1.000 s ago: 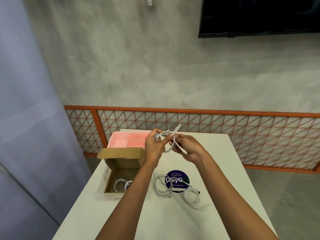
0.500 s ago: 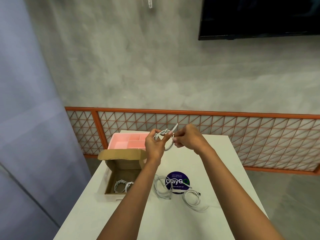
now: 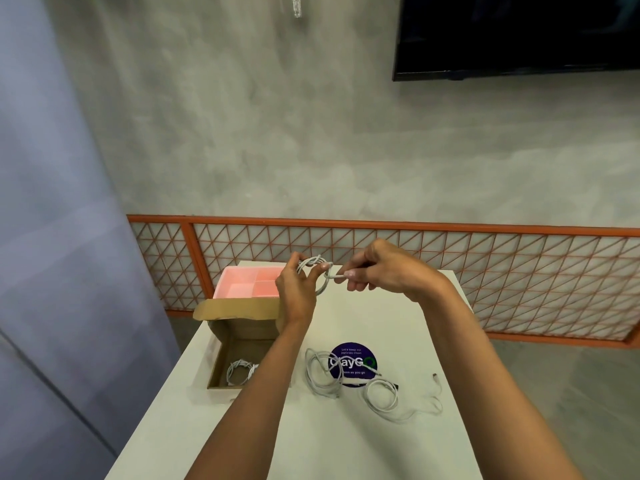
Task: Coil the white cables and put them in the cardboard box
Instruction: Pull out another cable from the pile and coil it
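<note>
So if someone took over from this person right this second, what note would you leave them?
Left hand holds the half-coiled cable above the table; right hand pinches its free end.
Done: a boxed cable lies coiled in the cardboard box.
Left: finish this coil, box it, then do the sticker cable and the nearer loose cable, both on the table.

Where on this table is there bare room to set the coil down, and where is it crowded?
Bare: the table beyond the round sticker, right of the pink tray; also its near end, this side of the loose cables and cardboard box. Crowded: the middle around the sticker, and the left edge, taken by box and tray.
</note>
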{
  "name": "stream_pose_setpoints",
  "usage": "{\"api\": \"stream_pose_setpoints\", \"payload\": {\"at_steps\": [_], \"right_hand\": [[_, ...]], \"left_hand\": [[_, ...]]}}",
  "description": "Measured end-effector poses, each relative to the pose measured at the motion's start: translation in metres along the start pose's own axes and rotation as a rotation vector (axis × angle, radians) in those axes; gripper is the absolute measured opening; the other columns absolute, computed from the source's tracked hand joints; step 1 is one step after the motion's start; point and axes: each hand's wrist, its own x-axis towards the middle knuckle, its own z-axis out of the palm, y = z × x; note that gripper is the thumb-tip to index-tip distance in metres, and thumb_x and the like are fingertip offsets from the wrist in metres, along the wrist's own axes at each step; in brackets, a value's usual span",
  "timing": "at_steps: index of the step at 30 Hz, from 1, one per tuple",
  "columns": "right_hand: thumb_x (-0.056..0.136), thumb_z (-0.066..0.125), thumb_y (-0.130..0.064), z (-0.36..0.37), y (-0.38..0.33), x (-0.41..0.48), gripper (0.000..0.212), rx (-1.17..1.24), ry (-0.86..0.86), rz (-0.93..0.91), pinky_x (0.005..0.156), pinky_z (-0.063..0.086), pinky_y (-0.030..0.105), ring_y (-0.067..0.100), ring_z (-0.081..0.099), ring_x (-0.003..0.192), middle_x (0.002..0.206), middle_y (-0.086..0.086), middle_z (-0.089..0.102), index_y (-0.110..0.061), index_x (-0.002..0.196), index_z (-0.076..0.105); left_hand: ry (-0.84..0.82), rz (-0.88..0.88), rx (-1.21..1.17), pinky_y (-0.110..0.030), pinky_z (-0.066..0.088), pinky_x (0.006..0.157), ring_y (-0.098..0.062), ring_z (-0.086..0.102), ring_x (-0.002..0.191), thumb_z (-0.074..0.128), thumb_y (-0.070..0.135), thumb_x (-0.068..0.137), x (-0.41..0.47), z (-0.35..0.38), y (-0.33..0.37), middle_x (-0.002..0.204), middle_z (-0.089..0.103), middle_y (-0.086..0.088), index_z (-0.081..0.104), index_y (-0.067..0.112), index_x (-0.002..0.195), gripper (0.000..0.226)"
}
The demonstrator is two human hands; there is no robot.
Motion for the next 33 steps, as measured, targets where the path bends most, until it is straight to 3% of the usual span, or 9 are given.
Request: {"api": "stream_pose_setpoints", "payload": {"at_steps": [2,6,9,13,17,20,23,27,33], "right_hand": [[0.093,0.057,-0.008,-0.004,-0.002,-0.004,0.017,0.017,0.009,-0.022,0.055,0.043,0.011,0.002,0.060,0.067,0.077,0.000,0.069,-0.006,0.099,0.073],[0.093,0.057,-0.008,-0.006,-0.003,-0.011,0.017,0.054,0.000,-0.037,0.055,0.042,0.011,0.001,0.060,0.066,0.076,-0.001,0.070,-0.007,0.099,0.073],[0.093,0.057,-0.009,-0.007,-0.003,-0.012,0.017,0.085,0.001,-0.052,0.056,0.042,0.011,0.001,0.061,0.067,0.075,-0.003,0.070,-0.007,0.099,0.072],[0.097,0.051,-0.008,-0.011,-0.003,-0.009,0.019,0.208,0.080,-0.057,0.058,0.043,0.012,0.002,0.057,0.068,0.076,-0.004,0.066,-0.011,0.092,0.069],[0.099,0.043,-0.004,-0.013,0.000,0.001,0.023,0.535,0.287,-0.030,0.058,0.040,0.012,0.005,0.051,0.067,0.079,0.000,0.062,-0.001,0.100,0.066],[0.099,0.041,-0.002,-0.019,0.003,0.007,0.025,0.716,0.366,0.008,0.056,0.040,0.015,0.005,0.048,0.063,0.075,0.000,0.059,0.001,0.097,0.065],[0.099,0.039,0.001,-0.025,0.008,0.010,0.030,0.882,0.405,0.026,0.054,0.041,0.014,0.005,0.046,0.061,0.075,0.000,0.059,-0.004,0.082,0.063],[0.099,0.037,0.001,-0.030,0.014,0.012,0.034,0.995,0.447,0.047,0.052,0.041,0.013,0.003,0.046,0.057,0.074,0.001,0.055,-0.007,0.079,0.062],[0.099,0.036,0.002,-0.035,0.021,0.014,0.033,1.043,0.477,0.045,0.048,0.043,0.012,0.001,0.047,0.051,0.071,0.001,0.052,-0.006,0.081,0.063]], "left_hand": [[0.013,0.053,0.033,-0.027,0.047,0.059,-0.014,0.057,0.067,0.075,0.017,0.079,-0.002,-0.002,-0.003,0.074,0.066,0.002,0.054,0.010,0.078,0.022],[0.066,0.037,-0.010,-0.014,0.043,0.054,-0.005,0.057,0.066,0.075,0.021,0.079,0.001,-0.006,-0.004,0.074,0.064,0.009,0.053,0.016,0.077,0.023],[0.087,-0.007,-0.025,-0.010,0.041,0.052,-0.004,0.056,0.065,0.075,0.022,0.079,0.006,-0.005,0.000,0.072,0.062,0.010,0.054,0.009,0.081,0.024],[0.065,-0.097,-0.061,-0.023,0.048,0.062,-0.013,0.058,0.071,0.075,0.024,0.079,0.011,-0.004,0.000,0.075,0.065,0.006,0.055,0.007,0.086,0.027],[-0.165,-0.112,-0.154,-0.029,0.049,0.062,-0.006,0.058,0.067,0.062,0.030,0.090,0.009,-0.006,0.013,0.076,0.064,0.008,0.055,0.007,0.097,0.025],[-0.316,-0.226,-0.266,-0.021,0.034,0.051,-0.005,0.036,0.051,0.035,0.044,0.100,0.009,-0.005,0.019,0.058,0.039,0.011,0.061,0.011,0.104,0.042],[-0.399,-0.266,-0.406,-0.022,0.032,0.054,-0.008,0.027,0.055,0.030,0.030,0.104,0.011,-0.006,0.022,0.061,0.028,0.006,0.058,0.010,0.105,0.035],[-0.512,-0.224,-0.372,-0.020,0.045,0.066,-0.007,0.041,0.061,0.035,0.017,0.103,0.009,-0.014,0.027,0.069,0.039,0.002,0.058,0.011,0.104,0.024],[-0.645,-0.144,-0.231,-0.021,0.051,0.083,-0.013,0.066,0.080,0.047,0.009,0.097,0.016,-0.028,0.029,0.076,0.063,-0.002,0.059,0.011,0.100,0.013]]}}
